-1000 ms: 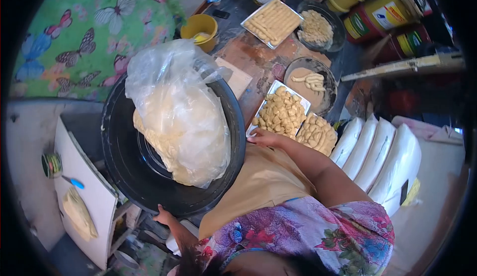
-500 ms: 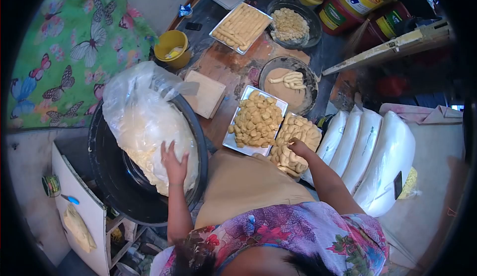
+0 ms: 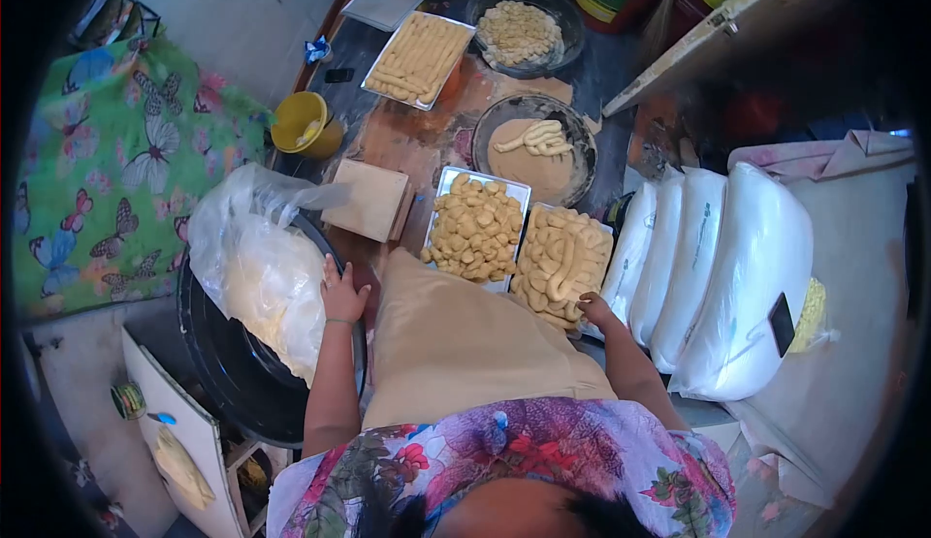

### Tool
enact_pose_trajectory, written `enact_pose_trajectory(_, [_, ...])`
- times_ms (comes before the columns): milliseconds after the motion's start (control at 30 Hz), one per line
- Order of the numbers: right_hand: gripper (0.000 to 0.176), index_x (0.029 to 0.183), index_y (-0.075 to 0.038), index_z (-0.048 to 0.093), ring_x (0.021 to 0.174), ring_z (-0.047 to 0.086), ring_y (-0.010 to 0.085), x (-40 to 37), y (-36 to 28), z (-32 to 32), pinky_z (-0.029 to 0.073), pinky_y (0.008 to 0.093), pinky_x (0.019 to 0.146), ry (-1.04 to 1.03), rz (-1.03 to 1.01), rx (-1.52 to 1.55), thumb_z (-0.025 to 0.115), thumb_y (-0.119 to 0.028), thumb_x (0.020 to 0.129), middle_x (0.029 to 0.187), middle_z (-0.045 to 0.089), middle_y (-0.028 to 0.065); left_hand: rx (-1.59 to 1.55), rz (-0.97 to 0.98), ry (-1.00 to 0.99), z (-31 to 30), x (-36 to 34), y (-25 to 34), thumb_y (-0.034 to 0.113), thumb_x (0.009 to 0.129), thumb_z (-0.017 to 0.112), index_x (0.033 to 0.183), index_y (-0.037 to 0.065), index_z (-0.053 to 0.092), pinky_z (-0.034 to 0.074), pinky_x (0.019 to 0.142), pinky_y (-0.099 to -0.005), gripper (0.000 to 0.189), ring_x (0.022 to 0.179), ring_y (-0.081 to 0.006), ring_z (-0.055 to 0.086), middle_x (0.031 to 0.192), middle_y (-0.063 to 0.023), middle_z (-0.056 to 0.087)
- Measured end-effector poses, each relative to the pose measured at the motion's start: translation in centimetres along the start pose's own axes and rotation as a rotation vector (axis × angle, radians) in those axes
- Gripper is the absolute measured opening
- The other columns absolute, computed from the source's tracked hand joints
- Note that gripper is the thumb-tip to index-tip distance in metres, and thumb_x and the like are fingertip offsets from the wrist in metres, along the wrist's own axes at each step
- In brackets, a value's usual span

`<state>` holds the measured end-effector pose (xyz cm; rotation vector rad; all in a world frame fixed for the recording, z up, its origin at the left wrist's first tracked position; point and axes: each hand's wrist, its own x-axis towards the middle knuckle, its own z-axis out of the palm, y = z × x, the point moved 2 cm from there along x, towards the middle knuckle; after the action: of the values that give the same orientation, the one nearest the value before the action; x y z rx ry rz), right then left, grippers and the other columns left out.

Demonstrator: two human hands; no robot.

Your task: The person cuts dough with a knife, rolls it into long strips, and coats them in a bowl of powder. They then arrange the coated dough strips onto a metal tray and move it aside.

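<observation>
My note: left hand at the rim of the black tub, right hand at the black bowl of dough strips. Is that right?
Not quite: the right hand is at the edge of the dough pile beside the white bags, not at the black bowl, as the head view shows. The left hand is at the rim of the black tub.

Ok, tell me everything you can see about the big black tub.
The black tub is wide and round, and looks like plastic. It sits mouth up on the left. Inside, a clear bag holds pale, dough-like stuff, its loose top spilling over the far rim. The left hand lies spread at the tub's right edge; whether it touches rim or bag is unclear.
</observation>
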<state>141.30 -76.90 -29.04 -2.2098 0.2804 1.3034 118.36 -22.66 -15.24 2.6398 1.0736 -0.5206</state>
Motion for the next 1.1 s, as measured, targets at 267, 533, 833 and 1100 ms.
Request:
enact_pose_trajectory(267, [0.049,0.124,-0.009,0.049,0.083,0.058,0.0207,-2.0,1.5,-4.0,0.047,0.0332,0.064,0.013,-0.05,0.139,0.064,-0.03,0.082,0.096,0.06,0.0109,0.149,-0.046,-0.133,-2.4,1.7,2.1,0.046,0.075,0.065,0.12,0.006,0.058,0.03,0.103,-0.0502,0.061,0.131,-0.035,0.033,0.141,-0.0246,0.033])
enact_pose_trajectory(533, [0.056,0.131,-0.011,0.045,0.083,0.06,0.0215,-6.4,8.2,-10.7,0.048,0.0325,0.063,-0.063,0.127,0.087,0.064,-0.034,0.083,0.108,0.061,0.0142,-0.016,0.151,-0.336,-7.1,7.1,5.4,0.046,0.078,0.061,0.108,-0.003,0.061,0.047,0.087,-0.0431,0.057,0.101,-0.0385,0.059,0.104,-0.0259,0.062])
enact_pose_trajectory(833, [0.034,0.114,-0.011,0.054,0.075,0.057,0.019,-0.8,14.9,-6.0,0.047,0.0345,0.057,0.409,0.145,0.697,0.062,-0.021,0.083,0.095,0.061,0.0043,-0.031,0.258,-0.437,-10.2,22.6,8.8,0.043,0.077,0.066,0.127,0.002,0.051,0.029,0.108,-0.0401,0.067,0.133,-0.0401,0.029,0.145,-0.028,0.024])
enact_pose_trajectory(1100, [0.046,0.124,-0.005,0.051,0.067,0.062,0.0185,3.4,-9.8,9.7,0.049,0.0332,0.055,-0.079,0.295,0.44,0.062,-0.025,0.085,0.084,0.066,0.0129,-0.363,0.26,-0.315,-14.9,51.7,9.8,0.038,0.078,0.066,0.129,-0.001,0.048,0.035,0.104,-0.0381,0.066,0.127,-0.0353,0.041,0.135,-0.0253,0.042])
